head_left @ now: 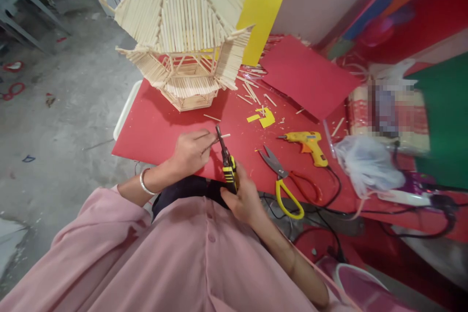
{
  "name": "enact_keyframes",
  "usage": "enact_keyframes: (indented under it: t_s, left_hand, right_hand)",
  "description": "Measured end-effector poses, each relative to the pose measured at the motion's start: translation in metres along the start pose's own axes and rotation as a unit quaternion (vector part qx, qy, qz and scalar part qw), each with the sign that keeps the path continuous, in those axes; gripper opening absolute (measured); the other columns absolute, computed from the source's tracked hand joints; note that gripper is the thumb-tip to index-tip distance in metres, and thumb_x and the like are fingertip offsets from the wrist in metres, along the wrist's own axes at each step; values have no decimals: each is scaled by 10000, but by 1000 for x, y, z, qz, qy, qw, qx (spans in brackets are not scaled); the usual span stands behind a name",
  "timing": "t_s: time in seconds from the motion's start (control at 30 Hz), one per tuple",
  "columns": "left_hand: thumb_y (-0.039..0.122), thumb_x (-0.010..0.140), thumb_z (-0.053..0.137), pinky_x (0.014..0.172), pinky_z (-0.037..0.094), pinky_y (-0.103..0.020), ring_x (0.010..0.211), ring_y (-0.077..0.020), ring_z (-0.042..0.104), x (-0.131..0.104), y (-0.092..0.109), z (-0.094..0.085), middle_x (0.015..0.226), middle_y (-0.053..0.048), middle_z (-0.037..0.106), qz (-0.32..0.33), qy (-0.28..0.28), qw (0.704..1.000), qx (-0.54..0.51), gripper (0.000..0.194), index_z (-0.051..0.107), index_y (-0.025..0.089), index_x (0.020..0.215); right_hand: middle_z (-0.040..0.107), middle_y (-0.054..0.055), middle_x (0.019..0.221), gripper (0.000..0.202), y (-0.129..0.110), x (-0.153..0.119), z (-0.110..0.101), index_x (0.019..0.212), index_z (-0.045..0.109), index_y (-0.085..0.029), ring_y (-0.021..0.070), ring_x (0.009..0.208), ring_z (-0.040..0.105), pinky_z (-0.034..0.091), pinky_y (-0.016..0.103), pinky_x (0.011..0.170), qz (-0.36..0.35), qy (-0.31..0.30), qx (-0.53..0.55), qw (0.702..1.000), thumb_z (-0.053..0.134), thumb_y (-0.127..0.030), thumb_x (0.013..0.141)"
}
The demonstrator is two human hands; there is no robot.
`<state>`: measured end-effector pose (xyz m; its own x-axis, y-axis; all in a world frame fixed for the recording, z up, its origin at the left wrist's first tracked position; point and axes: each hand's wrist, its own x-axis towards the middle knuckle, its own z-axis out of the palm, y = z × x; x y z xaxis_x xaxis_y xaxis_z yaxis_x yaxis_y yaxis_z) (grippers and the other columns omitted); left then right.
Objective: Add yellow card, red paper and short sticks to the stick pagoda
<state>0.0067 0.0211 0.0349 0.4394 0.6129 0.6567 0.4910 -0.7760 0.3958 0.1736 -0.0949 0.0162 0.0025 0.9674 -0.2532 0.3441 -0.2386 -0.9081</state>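
Note:
My right hand (243, 197) is wrapped round the yellow and black handles of a pair of pliers (224, 148), whose jaws point up and away from me. A short pale wooden stick (225, 135) lies across the jaws, one end showing on their right. My left hand (193, 152), with a bangle at its wrist, pinches the stick close to the left of the jaws; its fingertips partly hide it. Behind both hands a pavilion model (190, 24) built of many thin sticks stands upright on the red table (146, 129).
Right of the pliers lie scissors (280, 173) and a yellow glue gun (305, 144) with its cord. Yellow scraps (266, 118), loose sticks (250, 91) and a red sheet (310, 75) lie farther back. A clear plastic bag (365, 161) sits at the right.

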Motion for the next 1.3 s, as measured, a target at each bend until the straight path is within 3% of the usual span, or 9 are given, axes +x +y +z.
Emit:
enact_keyframes:
  t_s: [0.13, 0.33, 0.6, 0.77, 0.9, 0.97, 1.07, 1.17, 1.3]
  left_hand:
    - [73, 950, 401, 526, 371, -269, 588, -135, 541, -1, -10, 3, 686, -34, 630, 105, 1, 982, 159, 280, 667, 133, 891]
    - [124, 981, 370, 509, 326, -302, 593, -163, 528, 8, -30, 1, 684, -56, 599, 144, -125, 962, 195, 326, 660, 141, 834]
    - [185, 898, 485, 547, 369, -273, 581, -146, 528, 12, -26, -9, 661, -35, 600, -97, -165, 981, -32, 229, 661, 187, 751]
    - [256, 906, 557, 547, 414, -230, 530, -112, 543, 14, -22, -7, 576, -4, 594, -261, -179, 928, -198, 309, 566, 178, 607]
    - [345, 936, 550, 463, 405, -203, 442, -96, 549, 6, -26, 0, 568, 6, 599, -364, -186, 868, -283, 325, 575, 175, 661]
    - [390, 946, 545, 439, 403, -204, 415, -92, 545, -1, -31, 5, 608, 4, 623, -386, -175, 854, -302, 309, 606, 174, 734]
    - [411, 966, 523, 473, 441, -216, 439, -100, 574, -14, -39, 11, 684, -9, 676, -373, -110, 884, -261, 280, 647, 183, 862]
    - [357, 977, 511, 658, 520, -245, 659, -150, 696, -33, -45, 12, 764, -51, 736, -296, -17, 947, -127, 244, 678, 187, 925]
    - [327, 966, 533, 647, 495, -249, 712, -168, 714, -64, -38, -1, 863, -98, 778, -201, -53, 978, -18, 229, 711, 187, 931]
  right_hand:
    - [506, -45, 772, 497, -16, 0, 4, 1108, 541, -209, 147, 668, 460, 434, 305, 662, 80, -27, 115, 990, 585, -237, 613]
    - [432, -62, 685, 244, -32, 6, 12, 791, 449, -234, 124, 624, 397, 339, 274, 585, 180, -67, 246, 950, 598, -272, 601]
    - [411, -70, 693, 354, -10, 15, 22, 937, 506, -220, 122, 610, 370, 347, 275, 573, 80, 23, 152, 985, 515, -219, 582]
    - [457, -61, 720, 409, -11, 19, 2, 979, 520, -219, 133, 639, 416, 371, 275, 584, 78, 33, 105, 991, 546, -235, 570]
    - [477, -49, 712, 295, -12, 16, -14, 886, 508, -227, 143, 650, 437, 407, 283, 604, 83, -7, 90, 992, 562, -266, 599]
    - [574, -14, 795, 379, -9, 14, -19, 1014, 562, -212, 177, 715, 520, 466, 319, 685, 83, 4, 52, 995, 592, -320, 652]
    - [661, 110, 1136, 638, -6, 20, -25, 1313, 535, -184, 286, 1015, 617, 492, 435, 906, 59, 78, -67, 993, 624, -430, 731]
    - [613, 223, 1254, 780, -5, 43, -30, 1428, 496, -141, 399, 1164, 570, 464, 533, 949, 36, 164, -263, 950, 675, -468, 743]
    - [602, 281, 1188, 774, -6, 86, -36, 1432, 505, -73, 442, 1124, 565, 468, 553, 884, 16, 193, -411, 891, 695, -453, 784]
